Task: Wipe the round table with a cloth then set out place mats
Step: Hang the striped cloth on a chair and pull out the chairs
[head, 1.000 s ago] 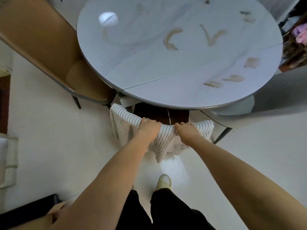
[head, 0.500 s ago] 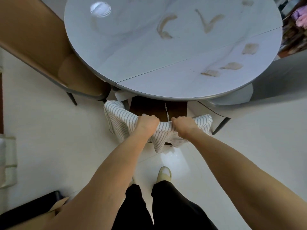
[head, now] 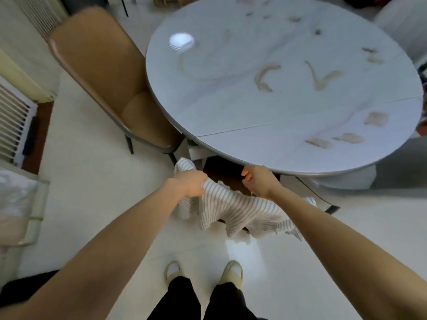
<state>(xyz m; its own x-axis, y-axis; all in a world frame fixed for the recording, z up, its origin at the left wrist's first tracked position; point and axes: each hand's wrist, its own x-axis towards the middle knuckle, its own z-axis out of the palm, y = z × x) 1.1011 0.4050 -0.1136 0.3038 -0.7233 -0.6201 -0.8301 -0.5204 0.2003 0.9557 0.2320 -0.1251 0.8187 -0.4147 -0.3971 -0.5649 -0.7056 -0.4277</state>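
The round white table [head: 231, 116] has several brownish smears [head: 265, 76] across its top. A grey-striped cloth [head: 233, 209] hangs just below the table's near edge. My left hand [head: 191, 182] grips its left part in a fist. My right hand [head: 258, 181] is beside it, right under the table rim, fingers curled. The cloth runs under that wrist and sags between both hands. Its right end [head: 308, 200] sticks out past my right forearm. No place mats are in view.
A tan padded chair [head: 108, 88] stands against the table's left side. A dark chair [head: 221, 169] is tucked under the near edge, behind the cloth. A white slatted vent [head: 11, 125] is at the far left. My feet [head: 203, 271] stand on pale floor tiles.
Both hands have lifted the cloth and moved apart, so it now hangs spread between them. My view has shifted, showing more of the tan chair and the tabletop.
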